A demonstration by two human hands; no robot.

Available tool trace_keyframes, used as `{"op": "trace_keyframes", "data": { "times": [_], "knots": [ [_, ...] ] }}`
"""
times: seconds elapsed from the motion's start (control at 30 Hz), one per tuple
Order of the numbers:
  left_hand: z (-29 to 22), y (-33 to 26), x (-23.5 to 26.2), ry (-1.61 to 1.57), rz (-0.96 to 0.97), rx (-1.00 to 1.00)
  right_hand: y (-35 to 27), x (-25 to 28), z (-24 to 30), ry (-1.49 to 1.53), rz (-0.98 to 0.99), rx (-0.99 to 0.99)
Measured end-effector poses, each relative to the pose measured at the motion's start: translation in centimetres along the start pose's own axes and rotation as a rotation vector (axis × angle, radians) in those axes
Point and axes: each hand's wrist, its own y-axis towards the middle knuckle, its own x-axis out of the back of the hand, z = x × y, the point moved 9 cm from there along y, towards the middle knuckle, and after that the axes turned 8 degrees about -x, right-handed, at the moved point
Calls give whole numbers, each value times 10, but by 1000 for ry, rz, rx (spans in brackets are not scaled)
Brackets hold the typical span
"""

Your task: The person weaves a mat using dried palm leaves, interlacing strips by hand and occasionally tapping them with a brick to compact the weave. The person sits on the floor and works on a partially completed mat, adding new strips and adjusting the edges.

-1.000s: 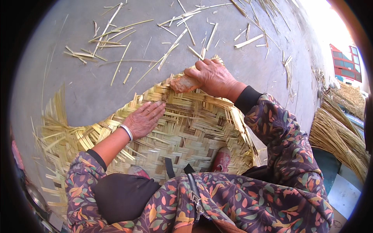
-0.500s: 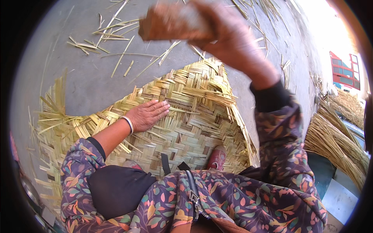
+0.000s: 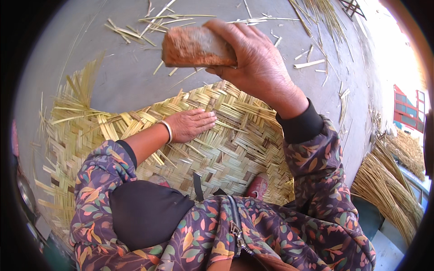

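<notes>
A woven mat (image 3: 235, 140) of flat yellow straw strips lies on the grey concrete ground in front of me. My left hand (image 3: 192, 124) rests flat on the mat with its fingers spread, a bangle on the wrist. My right hand (image 3: 253, 58) is raised above the mat's far edge and grips a rough reddish-brown brick (image 3: 196, 47) by one end. Loose unwoven strip ends (image 3: 77, 97) fan out at the mat's left side.
Scattered straw offcuts (image 3: 149, 27) lie on the concrete beyond the mat. Bundles of straw (image 3: 389, 189) are stacked at the right. A red shoe (image 3: 258, 186) shows on the mat near my lap. A red structure (image 3: 407, 108) stands far right.
My right hand has lifted the brick up from the mat's far edge into the air. My left hand has stayed flat on the mat.
</notes>
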Motion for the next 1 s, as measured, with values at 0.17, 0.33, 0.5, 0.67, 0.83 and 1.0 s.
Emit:
{"op": "trace_keyframes", "data": {
  "times": [0.17,0.33,0.5,0.67,0.83,1.0],
  "knots": [
    [-2,-1,-5,-58,-4,4,-16,-121,19,-224,645,-221],
    [-5,8,8,-47,8,-3,-37,-152,10,-173,498,-166],
    [-3,28,96,-464,76,190,-43,-154,0,-63,573,-194],
    [152,-155,293,-521,-775,789,-40,-157,4,-96,700,-262],
    [228,-362,225,-339,-214,1340,-37,-156,6,-101,729,-280],
    [223,-379,127,-626,183,1339,-39,-157,8,-148,729,-309]
  ]
}}
